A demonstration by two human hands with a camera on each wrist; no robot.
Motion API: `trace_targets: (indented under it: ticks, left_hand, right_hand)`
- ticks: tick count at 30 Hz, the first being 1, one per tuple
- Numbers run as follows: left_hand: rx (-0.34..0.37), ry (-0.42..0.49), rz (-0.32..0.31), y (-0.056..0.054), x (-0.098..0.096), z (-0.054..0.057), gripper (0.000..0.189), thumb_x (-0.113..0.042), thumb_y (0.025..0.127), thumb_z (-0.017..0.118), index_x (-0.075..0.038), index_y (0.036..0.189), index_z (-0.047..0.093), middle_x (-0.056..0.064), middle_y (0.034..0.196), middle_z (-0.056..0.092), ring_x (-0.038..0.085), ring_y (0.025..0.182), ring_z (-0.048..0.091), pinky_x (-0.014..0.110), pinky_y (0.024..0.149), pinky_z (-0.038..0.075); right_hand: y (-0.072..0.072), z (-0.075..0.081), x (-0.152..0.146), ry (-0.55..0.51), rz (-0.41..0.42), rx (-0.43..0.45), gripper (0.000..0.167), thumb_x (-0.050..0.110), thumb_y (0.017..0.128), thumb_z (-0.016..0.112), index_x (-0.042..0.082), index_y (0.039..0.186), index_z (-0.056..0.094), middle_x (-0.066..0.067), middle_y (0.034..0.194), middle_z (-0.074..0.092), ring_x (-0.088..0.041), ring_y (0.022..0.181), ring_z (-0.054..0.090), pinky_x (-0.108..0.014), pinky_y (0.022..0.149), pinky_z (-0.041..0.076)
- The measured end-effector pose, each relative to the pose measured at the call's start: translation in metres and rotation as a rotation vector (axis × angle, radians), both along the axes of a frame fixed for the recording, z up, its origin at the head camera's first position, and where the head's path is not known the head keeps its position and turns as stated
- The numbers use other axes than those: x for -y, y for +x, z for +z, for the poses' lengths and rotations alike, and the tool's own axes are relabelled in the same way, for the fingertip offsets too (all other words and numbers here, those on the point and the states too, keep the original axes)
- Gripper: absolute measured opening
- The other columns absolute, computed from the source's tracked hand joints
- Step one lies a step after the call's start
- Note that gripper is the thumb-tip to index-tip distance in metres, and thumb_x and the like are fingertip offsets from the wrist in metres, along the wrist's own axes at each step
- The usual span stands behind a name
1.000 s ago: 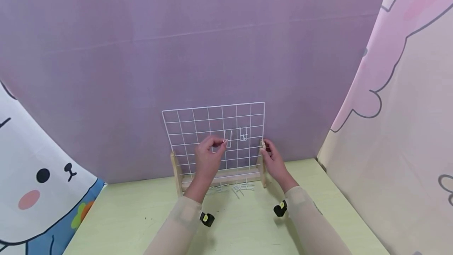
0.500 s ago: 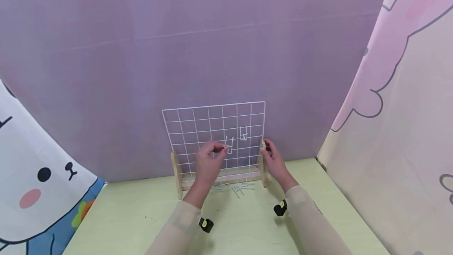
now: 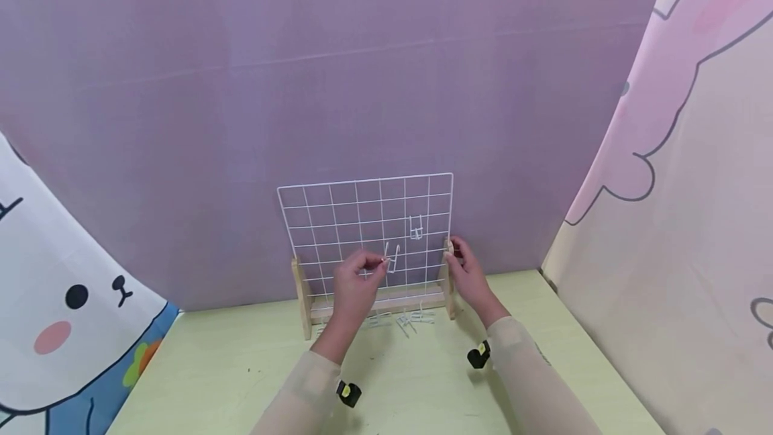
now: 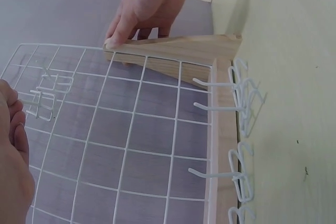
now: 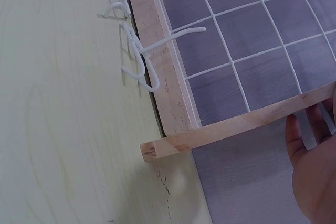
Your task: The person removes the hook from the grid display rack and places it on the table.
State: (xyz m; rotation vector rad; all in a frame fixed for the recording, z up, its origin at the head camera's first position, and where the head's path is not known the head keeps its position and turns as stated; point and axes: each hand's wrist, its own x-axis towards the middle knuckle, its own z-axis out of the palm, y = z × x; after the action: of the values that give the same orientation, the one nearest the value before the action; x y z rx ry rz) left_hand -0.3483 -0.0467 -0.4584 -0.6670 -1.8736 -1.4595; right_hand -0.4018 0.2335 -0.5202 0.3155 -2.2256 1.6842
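My left hand point(image 3: 355, 282) pinches a white wire hook point(image 3: 393, 262) between thumb and fingertips. That hook is in front of the white wire grid panel point(image 3: 365, 181), near its middle; whether it touches the wires I cannot tell. Another white hook point(image 3: 417, 229) hangs on the grid, higher and to the right. My right hand point(image 3: 468, 275) grips the right wooden post point(image 3: 449, 287) of the stand, thumb on the near side. In the right wrist view its fingers point(image 5: 295, 139) lie against the post point(image 5: 252, 121).
Several loose white hooks point(image 4: 240, 179) lie on the pale table point(image 3: 417, 381) along the stand's front foot bar point(image 4: 226, 129). A purple backdrop point(image 3: 362, 86) rises behind the grid, and printed cloths point(image 3: 72, 247) flank both sides.
My left hand has lowered the pinched hook down along the grid, by roughly one row of wires. The right hand stays on the post, and the hung hook has not moved.
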Motion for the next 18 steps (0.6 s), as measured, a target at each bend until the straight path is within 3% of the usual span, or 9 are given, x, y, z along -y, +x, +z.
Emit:
trace_targets:
  ticks: [4,12,18]
  left_hand:
    - [0.025,-0.011,-0.011,0.001,0.002,-0.004,0.015,0.004,0.091,0.085,-0.009,0.094,0.081,0.009,0.094,0.078,0.019,0.086,0.070,0.031,0.081,0.062]
    - [0.087,-0.044,0.002,0.007,0.007,-0.011,0.015,-0.001,0.093,0.086,-0.015,0.095,0.082,-0.003,0.093,0.077,0.015,0.087,0.069,0.028,0.080,0.060]
    - [0.073,-0.076,0.007,0.007,0.010,-0.019,0.019,0.001,0.091,0.087,-0.016,0.093,0.081,-0.008,0.092,0.076,0.014,0.086,0.069,0.031,0.079,0.062]
  right_hand:
    - [-0.001,-0.001,0.000,-0.003,-0.001,0.004,0.048,0.031,0.119,0.053,0.021,0.165,0.044,-0.022,0.146,0.056,-0.039,0.128,0.059,-0.059,0.109,0.054]
    - [0.000,-0.002,0.000,0.006,0.002,0.008,0.050,0.033,0.120,0.050,0.021,0.167,0.042,-0.022,0.149,0.056,-0.039,0.131,0.058,-0.057,0.111,0.053]
    - [0.000,0.000,0.000,0.005,0.000,-0.003,0.047,0.029,0.119,0.052,0.021,0.165,0.044,-0.022,0.147,0.057,-0.040,0.129,0.059,-0.060,0.109,0.054]
